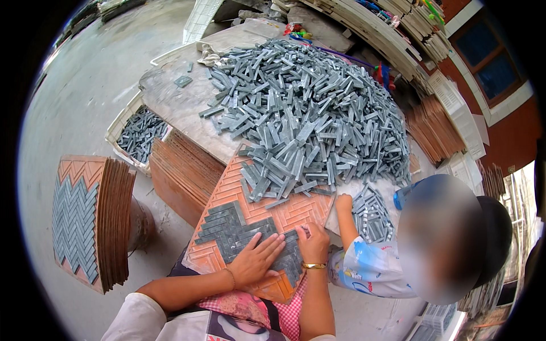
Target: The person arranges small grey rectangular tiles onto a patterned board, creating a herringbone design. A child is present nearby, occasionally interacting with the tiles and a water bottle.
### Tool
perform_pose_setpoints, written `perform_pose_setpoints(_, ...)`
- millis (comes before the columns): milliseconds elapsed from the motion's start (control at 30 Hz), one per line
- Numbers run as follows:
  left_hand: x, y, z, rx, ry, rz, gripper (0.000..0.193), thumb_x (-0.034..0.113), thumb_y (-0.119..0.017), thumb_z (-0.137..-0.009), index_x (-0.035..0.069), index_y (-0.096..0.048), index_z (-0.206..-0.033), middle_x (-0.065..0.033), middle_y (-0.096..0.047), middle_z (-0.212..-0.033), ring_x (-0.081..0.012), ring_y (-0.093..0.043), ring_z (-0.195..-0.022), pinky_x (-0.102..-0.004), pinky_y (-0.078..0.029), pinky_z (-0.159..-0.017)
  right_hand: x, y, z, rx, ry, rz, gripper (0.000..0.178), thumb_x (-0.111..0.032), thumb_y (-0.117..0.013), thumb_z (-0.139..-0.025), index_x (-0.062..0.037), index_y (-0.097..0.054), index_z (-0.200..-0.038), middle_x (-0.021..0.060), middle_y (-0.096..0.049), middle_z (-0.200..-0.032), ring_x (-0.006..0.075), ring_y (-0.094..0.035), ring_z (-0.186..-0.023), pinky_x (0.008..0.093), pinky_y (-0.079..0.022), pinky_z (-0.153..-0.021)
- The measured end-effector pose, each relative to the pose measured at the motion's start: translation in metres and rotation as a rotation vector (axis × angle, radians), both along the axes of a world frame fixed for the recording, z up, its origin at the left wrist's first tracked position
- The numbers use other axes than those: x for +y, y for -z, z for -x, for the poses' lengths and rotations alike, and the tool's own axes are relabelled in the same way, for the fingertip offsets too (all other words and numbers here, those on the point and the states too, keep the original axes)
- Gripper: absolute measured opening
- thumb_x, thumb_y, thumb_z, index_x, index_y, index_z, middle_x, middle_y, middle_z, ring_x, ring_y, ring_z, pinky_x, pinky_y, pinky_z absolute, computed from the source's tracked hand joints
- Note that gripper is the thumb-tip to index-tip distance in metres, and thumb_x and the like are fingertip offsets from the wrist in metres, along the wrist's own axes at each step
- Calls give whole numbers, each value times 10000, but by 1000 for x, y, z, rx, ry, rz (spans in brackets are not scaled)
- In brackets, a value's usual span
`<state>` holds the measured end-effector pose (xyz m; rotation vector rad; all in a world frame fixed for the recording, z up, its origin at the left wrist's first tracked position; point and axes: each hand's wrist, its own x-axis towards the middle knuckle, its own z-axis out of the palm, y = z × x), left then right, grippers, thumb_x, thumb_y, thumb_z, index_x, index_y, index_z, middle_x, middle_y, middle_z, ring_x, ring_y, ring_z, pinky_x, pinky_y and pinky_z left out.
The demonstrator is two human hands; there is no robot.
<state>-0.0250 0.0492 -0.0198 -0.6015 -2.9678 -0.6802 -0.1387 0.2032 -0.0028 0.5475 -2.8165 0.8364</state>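
Observation:
An orange grooved mold tray (pixel 296 213) lies tilted on my lap and the table edge, partly filled with grey stone strips in a herringbone pattern (pixel 227 224). My left hand (pixel 256 258) lies flat on the laid strips, fingers spread. My right hand (pixel 313 241), with a gold bracelet at the wrist, is curled over the strips at the pattern's right edge, pinching a grey strip. A large heap of loose grey strips (pixel 307 113) covers the table beyond the tray and spills onto its far end.
A small person (pixel 375 264) at my right reaches a hand (pixel 343 202) to the table edge beside a small pile of strips (pixel 372 213). Stacked orange trays (pixel 182 170) stand left, a filled tray (pixel 74 219) leans on another stack, and a white crate (pixel 139 133) holds strips.

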Motion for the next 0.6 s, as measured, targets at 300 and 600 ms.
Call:
perform_pose_setpoints(300, 3, 5, 7, 35, -11, -72, 721, 504, -475, -866, -15, -369, -1355, -159, -339, -1440, -292, -291, -1352, -496, -197, -1091, -26, 7, 60, 128, 19, 21, 235, -78, -685, -737, -48, -604, -955, 131, -619, -911, 334, -595, -829, 412, -475, -710)
perform_pose_setpoints(600, -2, -4, 3, 13, 9, -114, 699, 458, -515, -854, -24, -377, -1341, -156, -332, -1444, -274, -281, -1358, -469, -196, -1106, 2, 0, 42, -304, 32, 233, 121, -26, -661, -734, -7, -617, -844, 127, -620, -794, 249, -623, -712, 336, -491, -629)
